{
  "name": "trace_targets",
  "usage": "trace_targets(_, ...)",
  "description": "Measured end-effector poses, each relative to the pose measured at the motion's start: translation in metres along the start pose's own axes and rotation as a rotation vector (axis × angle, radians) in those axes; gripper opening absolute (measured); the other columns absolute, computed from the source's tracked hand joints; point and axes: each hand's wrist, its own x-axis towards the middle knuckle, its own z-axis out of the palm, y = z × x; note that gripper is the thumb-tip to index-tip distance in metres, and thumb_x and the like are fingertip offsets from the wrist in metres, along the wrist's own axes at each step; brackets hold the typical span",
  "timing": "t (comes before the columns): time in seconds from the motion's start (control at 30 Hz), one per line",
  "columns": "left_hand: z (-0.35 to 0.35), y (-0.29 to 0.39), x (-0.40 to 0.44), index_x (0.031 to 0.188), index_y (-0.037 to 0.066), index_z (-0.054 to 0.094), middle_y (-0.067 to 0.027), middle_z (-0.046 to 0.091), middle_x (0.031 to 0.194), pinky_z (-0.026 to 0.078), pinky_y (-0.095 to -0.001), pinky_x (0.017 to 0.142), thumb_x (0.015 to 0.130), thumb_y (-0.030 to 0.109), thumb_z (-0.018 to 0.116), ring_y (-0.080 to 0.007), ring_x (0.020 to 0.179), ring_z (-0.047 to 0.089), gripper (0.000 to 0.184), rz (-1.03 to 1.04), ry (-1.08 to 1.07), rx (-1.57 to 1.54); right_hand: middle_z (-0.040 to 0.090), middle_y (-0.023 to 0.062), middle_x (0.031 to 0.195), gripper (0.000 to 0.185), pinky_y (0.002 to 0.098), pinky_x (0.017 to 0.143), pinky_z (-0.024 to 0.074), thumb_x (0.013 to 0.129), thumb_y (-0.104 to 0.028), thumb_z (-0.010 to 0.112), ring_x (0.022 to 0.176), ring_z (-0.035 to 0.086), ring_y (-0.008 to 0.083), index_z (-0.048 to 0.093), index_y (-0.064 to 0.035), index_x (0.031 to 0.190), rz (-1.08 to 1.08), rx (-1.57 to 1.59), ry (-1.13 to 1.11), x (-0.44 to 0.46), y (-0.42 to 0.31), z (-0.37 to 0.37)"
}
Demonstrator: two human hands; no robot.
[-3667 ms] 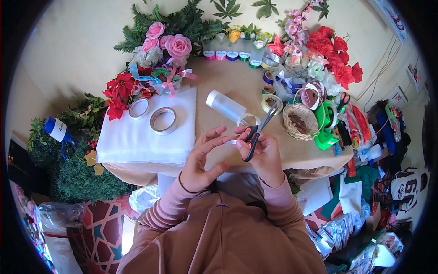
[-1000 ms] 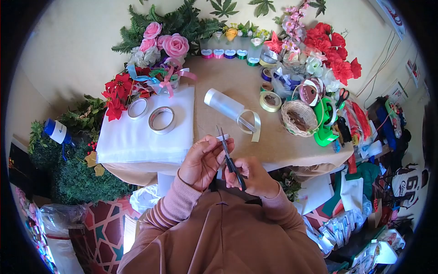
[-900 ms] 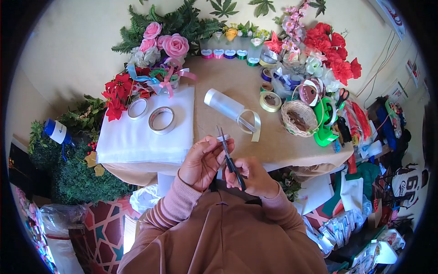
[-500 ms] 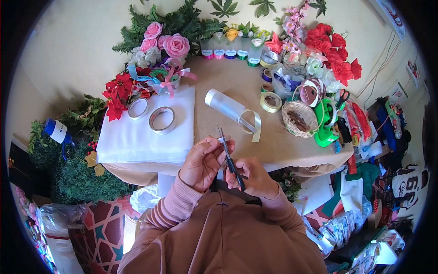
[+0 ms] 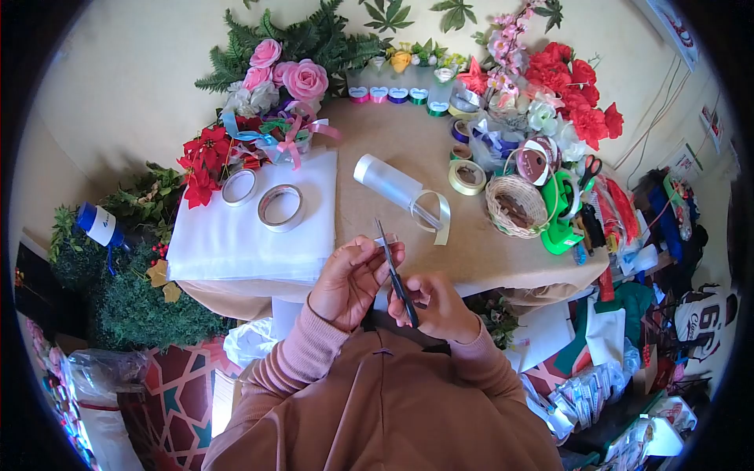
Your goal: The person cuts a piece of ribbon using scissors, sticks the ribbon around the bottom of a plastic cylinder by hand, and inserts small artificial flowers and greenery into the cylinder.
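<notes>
Black-handled scissors (image 5: 401,287) are in my right hand (image 5: 437,308), their blades pointing up and away from me. My left hand (image 5: 349,284) pinches a small pale, translucent strip (image 5: 386,240), with the scissor blades crossing right at it. Whether the blades are around the strip or just against it, I cannot tell. Beyond my hands, a frosted cylinder (image 5: 386,181) lies tilted on the brown-covered table (image 5: 353,133). At its near end is a curled loop of cream ribbon (image 5: 444,220).
White sheets (image 5: 243,250) on the left carry two tape rolls (image 5: 280,208). To the right are a cream ribbon roll (image 5: 466,177), a wicker basket (image 5: 514,206) and a green tape dispenser (image 5: 559,228). Pink roses (image 5: 305,81) and red flowers (image 5: 577,90) stand at the back.
</notes>
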Motion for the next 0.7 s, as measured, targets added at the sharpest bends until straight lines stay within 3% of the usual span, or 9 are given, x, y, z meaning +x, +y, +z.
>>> trace_targets(0.33, 0.002, -0.003, 0.0, 0.094, 0.0, 0.052, -0.0185, 0.054, 0.113, 0.042, -0.0361, 0.097, 0.089, 0.016, 0.051, -0.0281, 0.109, 0.052, 0.017, 0.016, 0.025, 0.07, 0.042, 0.0001, 0.051, 0.038, 0.0247, 0.045, 0.03, 0.075, -0.03, 0.071, 0.05, 0.037, 0.0051, 0.053, 0.0002, 0.061, 0.011, 0.012, -0.014, 0.001, -0.003, 0.0)
trace_targets(0.43, 0.008, -0.009, 0.002, 0.085, 0.001, 0.055, -0.0191, 0.052, 0.118, 0.04, -0.0407, 0.097, 0.088, 0.013, 0.049, -0.0262, 0.111, 0.051, 0.014, 0.098, 0.071, 0.146, 0.047, 0.0013, 0.055, 0.036, 0.0237, 0.048, 0.034, 0.075, -0.029, 0.071, 0.053, 0.041, 0.0054, 0.054, 0.0004, 0.064, 0.058, 0.109, -0.001, 0.0, -0.016, 0.001)
trace_targets(0.53, -0.001, -0.014, 0.003, 0.093, 0.002, 0.054, -0.0192, 0.049, 0.122, 0.034, -0.0442, 0.102, 0.089, 0.017, 0.048, -0.031, 0.117, 0.045, 0.017, 0.236, 0.007, 0.261, 0.05, 0.0019, 0.059, 0.033, 0.0229, 0.05, 0.0368, 0.074, -0.028, 0.071, 0.056, 0.045, 0.0054, 0.055, 0.0004, 0.067, 0.007, -0.079, 0.056, -0.002, -0.012, -0.005)
trace_targets(0.63, -0.006, -0.014, 0.004, 0.09, 0.003, 0.055, -0.0182, 0.047, 0.125, 0.035, -0.0465, 0.101, 0.088, 0.016, 0.048, -0.0315, 0.118, 0.044, 0.015, 0.328, 0.091, 0.317, 0.05, 0.002, 0.058, 0.033, 0.0233, 0.05, 0.0368, 0.075, -0.028, 0.071, 0.057, 0.045, 0.0051, 0.057, 0.0005, 0.067, 0.085, -0.143, 0.161, -0.009, -0.013, -0.018)
trace_targets(0.7, -0.009, -0.011, 0.004, 0.089, 0.004, 0.055, -0.0175, 0.046, 0.126, 0.036, -0.0462, 0.1, 0.089, 0.017, 0.048, -0.0315, 0.118, 0.044, 0.015, 0.376, 0.13, 0.352, 0.053, 0.0043, 0.058, 0.031, 0.0261, 0.05, 0.0388, 0.075, -0.028, 0.07, 0.054, 0.05, 0.0102, 0.059, -0.0003, 0.065, 0.172, -0.25, 0.315, -0.014, -0.019, -0.033)
